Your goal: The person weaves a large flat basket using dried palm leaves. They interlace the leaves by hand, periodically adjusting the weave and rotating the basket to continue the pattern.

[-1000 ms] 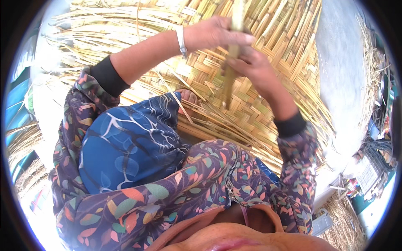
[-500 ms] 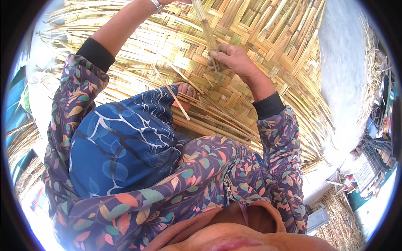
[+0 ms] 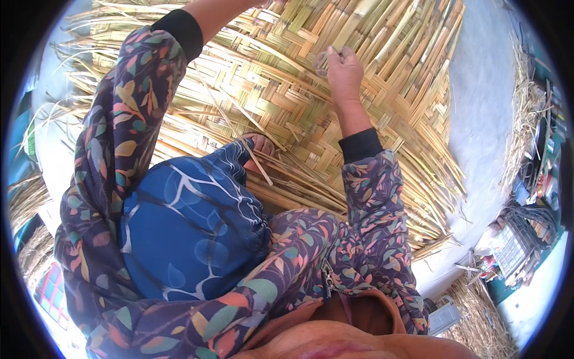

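Note:
A large woven mat (image 3: 299, 90) of split yellow-green reed strips lies before me, with loose strip ends fanning out along its edges. Over its upper middle is my right hand (image 3: 343, 67), fingers bent and blurred by motion. Close to it a wider reed strip (image 3: 342, 37) runs up towards the top edge; whether my fingers touch it, I cannot tell. Only a sliver of my left hand (image 3: 272, 3) shows at the top edge, its fingers out of sight. Beneath me, my bare toes (image 3: 259, 145) rest at the mat's near side, beside a loose pale strip (image 3: 258, 161).
Blue patterned cloth (image 3: 191, 227) covers my knee at the lower left. Grey floor (image 3: 481, 102) borders the mat on the right. Beyond lie straw (image 3: 521, 113), a tangle of dark cords (image 3: 532, 224) and a pale crate (image 3: 514, 254). More straw (image 3: 478, 311) lies at the lower right.
The reed strip that my right hand gripped upright is no longer in that hand. The right hand has moved up and slightly right; my left arm has shifted right and further out of view.

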Motion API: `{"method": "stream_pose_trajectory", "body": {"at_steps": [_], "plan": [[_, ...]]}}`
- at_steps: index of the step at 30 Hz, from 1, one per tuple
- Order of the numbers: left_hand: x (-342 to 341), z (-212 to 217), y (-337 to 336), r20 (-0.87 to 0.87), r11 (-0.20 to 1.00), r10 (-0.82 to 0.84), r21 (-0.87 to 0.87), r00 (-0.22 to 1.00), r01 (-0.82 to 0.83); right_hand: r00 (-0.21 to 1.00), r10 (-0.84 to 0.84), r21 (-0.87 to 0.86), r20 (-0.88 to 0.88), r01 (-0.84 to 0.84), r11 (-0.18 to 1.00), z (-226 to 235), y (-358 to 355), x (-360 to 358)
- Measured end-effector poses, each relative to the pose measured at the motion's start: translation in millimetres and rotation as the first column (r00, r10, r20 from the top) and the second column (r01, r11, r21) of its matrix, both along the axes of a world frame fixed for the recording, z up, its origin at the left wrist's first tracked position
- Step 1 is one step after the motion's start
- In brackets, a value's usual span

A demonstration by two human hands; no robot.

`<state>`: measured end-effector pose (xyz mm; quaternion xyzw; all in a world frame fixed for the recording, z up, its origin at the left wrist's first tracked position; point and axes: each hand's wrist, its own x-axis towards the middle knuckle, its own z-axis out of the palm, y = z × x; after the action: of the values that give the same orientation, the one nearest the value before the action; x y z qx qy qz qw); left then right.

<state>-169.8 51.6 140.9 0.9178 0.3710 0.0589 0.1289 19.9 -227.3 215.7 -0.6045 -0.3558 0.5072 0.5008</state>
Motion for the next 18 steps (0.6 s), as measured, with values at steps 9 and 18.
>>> {"method": "stream_pose_trajectory", "body": {"at_steps": [9,18], "plan": [[15.3,-10.2,16.0,-0.167,0.872,-0.488,-0.054,0.857,0.486,0.995,0.003,-0.137,-0.098,-0.016,0.990,-11.1,42.7,-19.3],[35.1,66.3,-55.7,0.380,0.271,0.638,-0.925,0.670,0.267,0.801,0.424,-0.178,0.422,-0.385,0.905,-21.0,76.1,12.8]]}}
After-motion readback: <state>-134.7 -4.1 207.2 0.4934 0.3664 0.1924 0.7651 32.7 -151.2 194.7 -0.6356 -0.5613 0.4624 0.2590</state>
